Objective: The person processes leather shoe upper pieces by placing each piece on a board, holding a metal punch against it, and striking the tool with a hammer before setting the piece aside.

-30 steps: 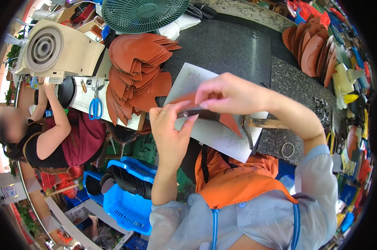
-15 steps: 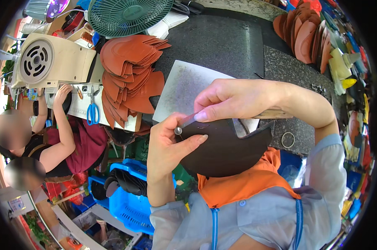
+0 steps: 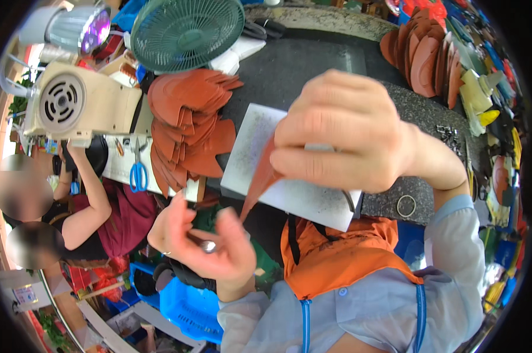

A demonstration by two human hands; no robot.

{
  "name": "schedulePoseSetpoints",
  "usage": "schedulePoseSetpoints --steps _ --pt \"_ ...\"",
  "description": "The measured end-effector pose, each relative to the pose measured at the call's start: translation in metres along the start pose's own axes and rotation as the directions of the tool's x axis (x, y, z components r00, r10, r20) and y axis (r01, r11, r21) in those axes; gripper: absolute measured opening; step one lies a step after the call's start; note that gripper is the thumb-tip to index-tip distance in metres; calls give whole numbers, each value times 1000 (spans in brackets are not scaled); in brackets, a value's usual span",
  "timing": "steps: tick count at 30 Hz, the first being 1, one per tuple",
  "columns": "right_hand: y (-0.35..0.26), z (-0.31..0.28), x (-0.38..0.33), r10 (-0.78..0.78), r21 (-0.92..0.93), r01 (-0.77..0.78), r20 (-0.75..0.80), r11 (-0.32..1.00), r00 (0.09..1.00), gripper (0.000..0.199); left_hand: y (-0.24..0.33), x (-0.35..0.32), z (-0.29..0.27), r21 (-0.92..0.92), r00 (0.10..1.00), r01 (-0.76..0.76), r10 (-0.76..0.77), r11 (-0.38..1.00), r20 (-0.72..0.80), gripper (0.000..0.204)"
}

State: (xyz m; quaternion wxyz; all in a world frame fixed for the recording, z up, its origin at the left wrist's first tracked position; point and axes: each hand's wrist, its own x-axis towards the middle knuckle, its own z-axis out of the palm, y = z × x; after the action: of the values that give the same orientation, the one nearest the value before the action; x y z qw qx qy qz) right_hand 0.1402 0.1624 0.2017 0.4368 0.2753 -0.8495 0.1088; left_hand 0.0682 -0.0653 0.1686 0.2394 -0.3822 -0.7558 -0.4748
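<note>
Your right hand (image 3: pixel 339 132) is pinching a reddish-brown sheet piece (image 3: pixel 263 179) near its upper edge, and the piece is hanging edge-on over the white board (image 3: pixel 313 203), its lower tip pointing toward your left thumb. Your left hand (image 3: pixel 204 244) is blurring, its fingers curling round a small shiny metal piece (image 3: pixel 208 246) while the thumb is standing apart. The sheet is looking light and thin, probably bending readily yet springing back, and hardly fragile; its smooth face may be sliding under a loose pinch. A flat thumb-and-finger hold along the broad edge is seeming safer than the narrow tip. Beyond, similar pieces are lying in a stack (image 3: pixel 180 97), with blue-handled scissors (image 3: pixel 138 176) resting nearby.
</note>
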Motion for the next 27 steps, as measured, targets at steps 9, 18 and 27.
schedulePoseSetpoints --steps 9,18,27 --pt "-40 24 -115 443 -51 -441 162 896 882 23 -19 -51 48 -55 765 179 -104 982 636 31" --pt "-81 -27 -157 647 0 -696 369 718 667 18 35 -88 96 -240 763 337 -115 910 636 20" --pt "-99 -236 -347 848 326 -945 -490 -35 -200 14 -6 -87 130 151 852 -200 95 968 515 47"
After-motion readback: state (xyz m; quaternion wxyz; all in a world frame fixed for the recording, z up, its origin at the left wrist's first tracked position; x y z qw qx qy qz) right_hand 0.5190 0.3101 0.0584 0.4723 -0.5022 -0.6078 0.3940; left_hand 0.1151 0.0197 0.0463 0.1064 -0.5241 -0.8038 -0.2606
